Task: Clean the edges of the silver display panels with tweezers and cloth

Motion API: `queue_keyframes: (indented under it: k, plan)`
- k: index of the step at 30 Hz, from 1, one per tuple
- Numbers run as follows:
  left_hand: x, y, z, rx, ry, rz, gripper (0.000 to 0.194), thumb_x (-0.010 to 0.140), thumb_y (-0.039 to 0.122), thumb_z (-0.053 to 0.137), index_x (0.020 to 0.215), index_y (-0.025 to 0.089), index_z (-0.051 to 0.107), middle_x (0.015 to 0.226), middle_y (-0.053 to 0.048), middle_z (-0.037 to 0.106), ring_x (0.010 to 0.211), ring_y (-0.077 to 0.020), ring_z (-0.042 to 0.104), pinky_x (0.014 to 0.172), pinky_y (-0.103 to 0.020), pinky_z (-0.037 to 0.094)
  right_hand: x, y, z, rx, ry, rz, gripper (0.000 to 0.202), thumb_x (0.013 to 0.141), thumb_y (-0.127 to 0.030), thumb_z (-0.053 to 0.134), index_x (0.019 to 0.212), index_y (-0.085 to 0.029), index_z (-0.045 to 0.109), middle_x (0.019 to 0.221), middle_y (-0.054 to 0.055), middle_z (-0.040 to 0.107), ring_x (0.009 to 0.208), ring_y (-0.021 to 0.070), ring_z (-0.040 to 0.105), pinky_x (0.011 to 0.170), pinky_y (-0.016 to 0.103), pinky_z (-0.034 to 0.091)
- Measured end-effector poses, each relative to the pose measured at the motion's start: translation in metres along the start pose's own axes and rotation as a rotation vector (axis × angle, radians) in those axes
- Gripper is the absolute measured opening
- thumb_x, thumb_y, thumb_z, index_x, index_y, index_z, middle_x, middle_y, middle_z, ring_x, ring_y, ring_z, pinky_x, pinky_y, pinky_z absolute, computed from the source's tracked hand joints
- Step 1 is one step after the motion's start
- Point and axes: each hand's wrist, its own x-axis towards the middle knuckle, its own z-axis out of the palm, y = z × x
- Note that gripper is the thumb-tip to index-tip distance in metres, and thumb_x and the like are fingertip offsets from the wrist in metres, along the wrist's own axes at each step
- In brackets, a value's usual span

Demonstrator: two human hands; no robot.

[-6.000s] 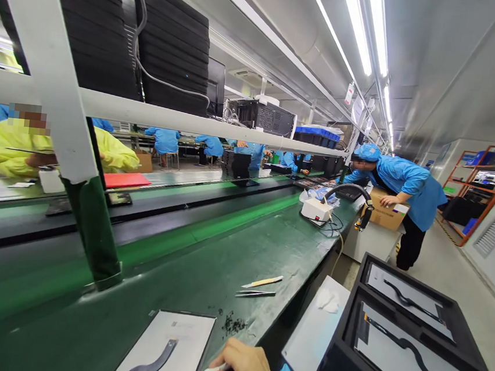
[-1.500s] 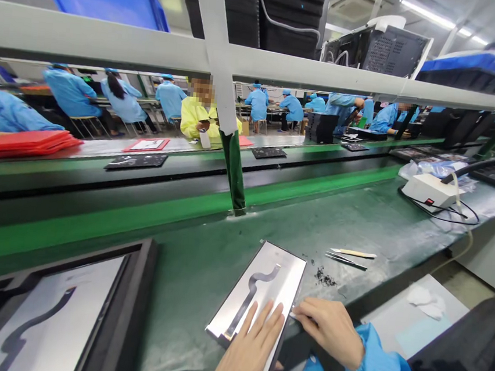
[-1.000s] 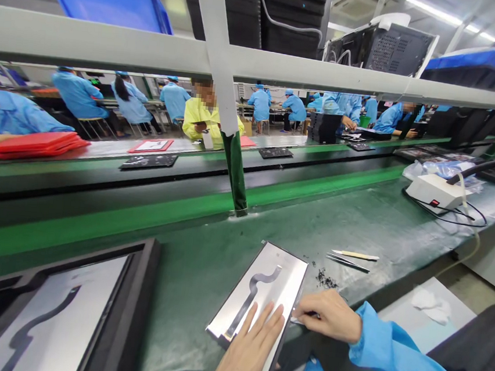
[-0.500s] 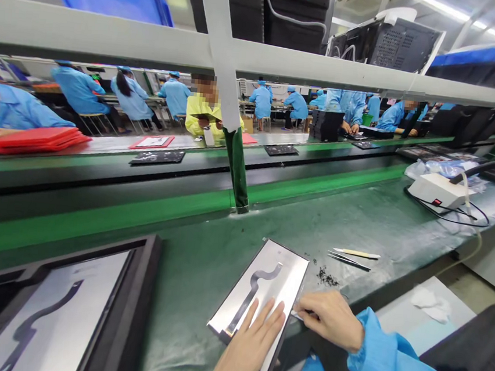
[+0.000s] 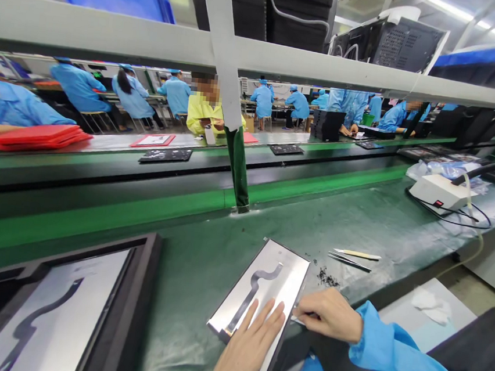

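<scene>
A display panel (image 5: 289, 277) with a silvery back lies at an angle on the green bench mat, a dark curved flex cable (image 5: 253, 285) running along it. My left hand (image 5: 243, 345) rests flat on the panel's near half, fingers spread. At the panel's right edge, my right hand (image 5: 327, 314) is closed in a pinch. A small whitish bit shows at its fingertips, too hidden to name. Black scraps (image 5: 326, 276) are scattered just beyond that hand. Farther off lie metal tweezers (image 5: 349, 262) and a yellow-handled blade (image 5: 358, 254).
At left, a black foam tray (image 5: 144, 280) holds another panel (image 5: 63, 319). A conveyor (image 5: 112, 175) with black trays (image 5: 166, 155) runs behind the bench. A shelf post (image 5: 238, 167) stands ahead; a white device (image 5: 439, 191) with cables sits right. Co-workers are across the line.
The black trays on the conveyor have shifted right. Across the line, the person in yellow has lowered a dark flat item. Both my hands and the panel stay almost where they were.
</scene>
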Motion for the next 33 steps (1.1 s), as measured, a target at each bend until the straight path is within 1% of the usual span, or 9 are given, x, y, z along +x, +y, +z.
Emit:
queue_keyframes:
  k: [3, 6, 12, 17, 21, 24, 26, 29, 33]
  plan:
    - [0.000, -0.001, 0.001, 0.005, -0.001, 0.007, 0.109, 0.061, -0.011, 0.046, 0.158, 0.011, 0.001, 0.161, -0.016, 0.027, 0.151, -0.0323, 0.014, 0.120, -0.058, 0.023, -0.003, -0.001, 0.003, 0.024, 0.024, 0.059, 0.020, 0.092, -0.014, 0.051, 0.083, -0.023, 0.067, 0.073, -0.003, 0.074, 0.062, 0.0116, 0.066, 0.057, 0.021, 0.036]
    - [0.001, -0.001, 0.002, 0.012, 0.001, -0.004, 0.106, 0.065, -0.011, 0.046, 0.158, 0.013, 0.000, 0.160, -0.016, 0.028, 0.150, -0.0318, 0.017, 0.119, -0.059, 0.025, -0.004, -0.005, 0.004, 0.021, 0.041, 0.104, 0.020, 0.092, -0.015, 0.052, 0.081, -0.022, 0.067, 0.073, -0.002, 0.073, 0.064, 0.0133, 0.066, 0.057, 0.022, 0.034]
    - [0.001, 0.000, 0.003, 0.000, -0.002, -0.002, 0.107, 0.068, -0.009, 0.051, 0.158, 0.013, -0.003, 0.160, -0.019, 0.027, 0.149, -0.0338, 0.020, 0.119, -0.060, 0.025, -0.002, -0.010, 0.004, -0.019, 0.034, 0.125, 0.020, 0.091, -0.015, 0.054, 0.077, -0.023, 0.064, 0.070, -0.003, 0.071, 0.064, 0.0139, 0.066, 0.055, 0.024, 0.030]
    - [0.002, 0.001, 0.003, 0.030, 0.005, -0.024, 0.104, 0.071, -0.008, 0.053, 0.158, 0.014, 0.000, 0.160, -0.017, 0.028, 0.149, -0.0332, 0.021, 0.119, -0.058, 0.025, -0.001, -0.014, 0.002, -0.081, 0.024, 0.126, 0.023, 0.092, -0.011, 0.050, 0.076, -0.023, 0.061, 0.070, -0.002, 0.070, 0.062, 0.0136, 0.063, 0.053, 0.027, 0.027]
    - [0.001, 0.003, 0.001, 0.025, -0.006, -0.028, 0.107, 0.063, -0.012, 0.047, 0.158, 0.013, 0.004, 0.161, -0.013, 0.027, 0.151, -0.0300, 0.016, 0.121, -0.056, 0.023, 0.002, -0.014, -0.002, -0.108, -0.011, 0.065, 0.021, 0.090, -0.010, 0.051, 0.076, -0.022, 0.062, 0.073, 0.000, 0.071, 0.062, 0.0144, 0.062, 0.052, 0.028, 0.025]
    - [0.000, 0.003, 0.000, 0.016, -0.015, -0.044, 0.117, 0.051, -0.012, 0.043, 0.158, 0.012, 0.003, 0.163, -0.012, 0.025, 0.152, -0.0288, 0.012, 0.122, -0.054, 0.021, 0.004, -0.008, -0.004, -0.088, -0.038, 0.005, 0.019, 0.087, -0.011, 0.054, 0.078, -0.023, 0.064, 0.075, -0.001, 0.072, 0.065, 0.0143, 0.064, 0.054, 0.027, 0.028]
    - [0.000, 0.003, 0.000, 0.017, -0.017, -0.046, 0.118, 0.048, -0.011, 0.042, 0.157, 0.012, 0.003, 0.163, -0.012, 0.025, 0.152, -0.0284, 0.012, 0.123, -0.054, 0.020, 0.004, -0.005, -0.005, -0.063, -0.044, -0.017, 0.018, 0.086, -0.011, 0.055, 0.081, -0.024, 0.066, 0.077, -0.002, 0.073, 0.068, 0.0139, 0.066, 0.055, 0.026, 0.031]
    - [0.001, 0.002, 0.001, 0.022, -0.018, -0.038, 0.116, 0.049, -0.011, 0.043, 0.157, 0.012, 0.006, 0.162, -0.012, 0.027, 0.152, -0.0275, 0.012, 0.123, -0.052, 0.018, 0.002, -0.002, -0.003, -0.022, -0.031, 0.000, 0.018, 0.088, -0.012, 0.055, 0.085, -0.024, 0.068, 0.077, -0.003, 0.074, 0.069, 0.0131, 0.068, 0.058, 0.023, 0.035]
    - [0.001, 0.003, -0.002, 0.009, -0.049, -0.038, 0.116, 0.047, -0.009, 0.044, 0.156, 0.011, 0.009, 0.163, -0.012, 0.025, 0.152, -0.0288, 0.011, 0.123, -0.053, 0.017, -0.003, -0.003, 0.001, 0.010, 0.017, 0.093, 0.018, 0.092, -0.013, 0.053, 0.087, -0.022, 0.068, 0.077, -0.002, 0.075, 0.068, 0.0134, 0.069, 0.061, 0.021, 0.039]
